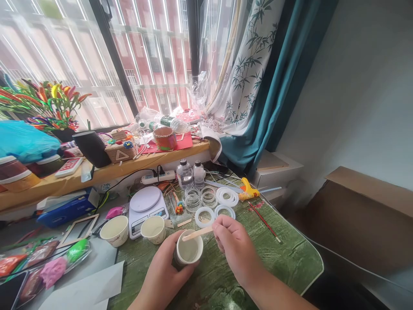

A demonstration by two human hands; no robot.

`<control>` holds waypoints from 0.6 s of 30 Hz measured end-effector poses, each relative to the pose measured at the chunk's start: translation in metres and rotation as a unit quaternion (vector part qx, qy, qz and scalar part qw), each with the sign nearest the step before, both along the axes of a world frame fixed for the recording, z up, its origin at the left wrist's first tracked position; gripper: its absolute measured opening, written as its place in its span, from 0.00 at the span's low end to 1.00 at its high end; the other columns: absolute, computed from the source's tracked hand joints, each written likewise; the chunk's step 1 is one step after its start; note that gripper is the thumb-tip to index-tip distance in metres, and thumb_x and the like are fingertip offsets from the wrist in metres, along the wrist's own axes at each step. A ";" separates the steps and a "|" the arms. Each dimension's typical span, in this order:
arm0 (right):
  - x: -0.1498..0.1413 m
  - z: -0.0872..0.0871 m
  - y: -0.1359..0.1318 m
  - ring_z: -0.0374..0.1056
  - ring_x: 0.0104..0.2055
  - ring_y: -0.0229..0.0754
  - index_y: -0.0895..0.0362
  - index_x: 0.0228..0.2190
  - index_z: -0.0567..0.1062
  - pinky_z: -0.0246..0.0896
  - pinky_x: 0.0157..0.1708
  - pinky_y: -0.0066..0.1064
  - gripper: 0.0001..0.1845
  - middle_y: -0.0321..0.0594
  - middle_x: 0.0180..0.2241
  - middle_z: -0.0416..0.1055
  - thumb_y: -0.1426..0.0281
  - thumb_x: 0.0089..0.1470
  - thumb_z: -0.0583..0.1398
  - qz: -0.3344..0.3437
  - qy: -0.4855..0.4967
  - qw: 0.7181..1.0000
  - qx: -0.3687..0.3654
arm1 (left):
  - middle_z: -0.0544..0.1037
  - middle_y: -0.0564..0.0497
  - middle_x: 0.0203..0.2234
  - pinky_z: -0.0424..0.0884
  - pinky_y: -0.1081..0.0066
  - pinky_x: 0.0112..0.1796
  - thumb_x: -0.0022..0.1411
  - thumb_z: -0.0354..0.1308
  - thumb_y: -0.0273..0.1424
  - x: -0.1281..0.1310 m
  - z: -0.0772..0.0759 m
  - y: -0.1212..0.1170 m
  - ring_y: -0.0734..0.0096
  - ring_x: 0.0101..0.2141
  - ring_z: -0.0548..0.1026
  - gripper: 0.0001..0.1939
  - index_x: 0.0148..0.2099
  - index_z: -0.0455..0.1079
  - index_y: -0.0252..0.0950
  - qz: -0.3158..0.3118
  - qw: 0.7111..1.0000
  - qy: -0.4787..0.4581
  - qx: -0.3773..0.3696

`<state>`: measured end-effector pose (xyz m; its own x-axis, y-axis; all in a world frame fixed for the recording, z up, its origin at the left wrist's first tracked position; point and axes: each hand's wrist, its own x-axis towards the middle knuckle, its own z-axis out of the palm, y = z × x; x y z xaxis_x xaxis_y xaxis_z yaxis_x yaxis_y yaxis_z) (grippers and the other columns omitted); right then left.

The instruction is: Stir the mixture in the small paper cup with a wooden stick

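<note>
My left hand [164, 267] is wrapped round a small paper cup [189, 250] of pale liquid, held just above the green table mat [280, 262]. My right hand [234, 247] pinches a flat wooden stick [197, 234] whose far end rests over the cup's rim. Just beyond my hands lie white ring moulds [204, 216] and clear round dishes [192, 199]. Two more paper cups [154, 229] stand to the left, beside a white kitchen scale [146, 206].
Two small clear bottles [185, 172] and a power strip [158, 176] stand at the back of the table. A yellow glue gun [248, 190] and a thin red brush [264, 221] lie to the right. The cluttered wooden sill [106, 170] holds boxes, a plant and a round tin. Cardboard boxes [368, 198] sit at right.
</note>
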<state>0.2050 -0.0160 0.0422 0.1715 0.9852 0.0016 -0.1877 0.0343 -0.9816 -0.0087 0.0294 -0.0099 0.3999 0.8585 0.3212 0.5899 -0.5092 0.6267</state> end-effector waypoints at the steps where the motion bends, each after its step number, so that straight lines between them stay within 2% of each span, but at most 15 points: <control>1: 0.000 0.002 -0.001 0.43 0.24 0.36 0.53 0.24 0.61 0.42 0.25 0.30 0.19 0.27 0.20 0.48 0.58 0.63 0.58 -0.003 -0.005 1.000 0.005 | 0.83 0.45 0.54 0.80 0.54 0.53 0.57 0.68 0.38 0.000 -0.001 0.000 0.49 0.53 0.82 0.29 0.60 0.72 0.42 0.001 1.000 -0.001 0.003; 5: 0.003 0.005 -0.001 0.47 0.25 0.36 0.53 0.25 0.63 0.46 0.26 0.30 0.19 0.28 0.21 0.52 0.58 0.66 0.56 -0.019 -0.057 0.998 0.031 | 0.82 0.45 0.55 0.80 0.53 0.54 0.57 0.68 0.38 -0.002 -0.002 0.001 0.50 0.54 0.82 0.29 0.61 0.72 0.42 0.002 1.000 -0.001 0.011; 8: 0.005 -0.005 0.001 0.53 0.27 0.37 0.54 0.25 0.63 0.49 0.29 0.30 0.18 0.31 0.23 0.56 0.62 0.67 0.54 -0.014 -0.169 0.983 0.069 | 0.82 0.44 0.54 0.80 0.54 0.54 0.57 0.68 0.37 -0.001 0.000 0.000 0.50 0.54 0.82 0.28 0.60 0.72 0.42 0.001 1.000 0.002 0.004; 10: 0.005 -0.016 0.003 0.56 0.27 0.37 0.54 0.24 0.62 0.48 0.30 0.30 0.18 0.32 0.23 0.59 0.66 0.67 0.54 0.010 -0.273 0.957 0.096 | 0.83 0.44 0.54 0.80 0.54 0.53 0.57 0.68 0.37 0.000 0.001 0.000 0.50 0.53 0.82 0.28 0.60 0.73 0.42 -0.001 1.000 0.003 -0.002; 12: 0.004 -0.028 0.003 0.57 0.29 0.37 0.55 0.24 0.63 0.47 0.31 0.31 0.17 0.34 0.25 0.62 0.68 0.66 0.55 0.015 -0.371 0.916 0.148 | 0.83 0.44 0.53 0.81 0.54 0.53 0.56 0.69 0.37 0.000 0.000 0.001 0.50 0.52 0.82 0.27 0.59 0.73 0.42 0.000 1.000 0.001 -0.002; 14: 0.001 -0.039 0.003 0.56 0.28 0.37 0.55 0.24 0.62 0.45 0.31 0.32 0.16 0.34 0.25 0.62 0.70 0.65 0.55 0.012 -0.426 0.885 0.189 | 0.83 0.45 0.52 0.81 0.54 0.52 0.56 0.68 0.36 0.001 -0.001 0.002 0.50 0.51 0.83 0.27 0.58 0.74 0.42 0.006 1.000 -0.002 0.003; 15: 0.000 -0.042 0.003 0.55 0.28 0.36 0.56 0.23 0.61 0.44 0.30 0.31 0.16 0.33 0.24 0.61 0.71 0.64 0.55 0.013 -0.431 0.883 0.186 | 0.83 0.45 0.52 0.81 0.54 0.52 0.56 0.68 0.36 0.001 -0.002 0.003 0.50 0.51 0.83 0.26 0.58 0.74 0.42 0.008 1.000 -0.003 0.005; 18: -0.003 -0.043 0.004 0.55 0.26 0.35 0.56 0.22 0.59 0.43 0.28 0.30 0.16 0.32 0.22 0.60 0.72 0.62 0.55 0.016 -0.402 0.908 0.122 | 0.83 0.46 0.52 0.82 0.55 0.51 0.56 0.67 0.33 0.001 -0.004 0.006 0.51 0.51 0.83 0.26 0.58 0.74 0.43 0.006 1.000 -0.003 0.009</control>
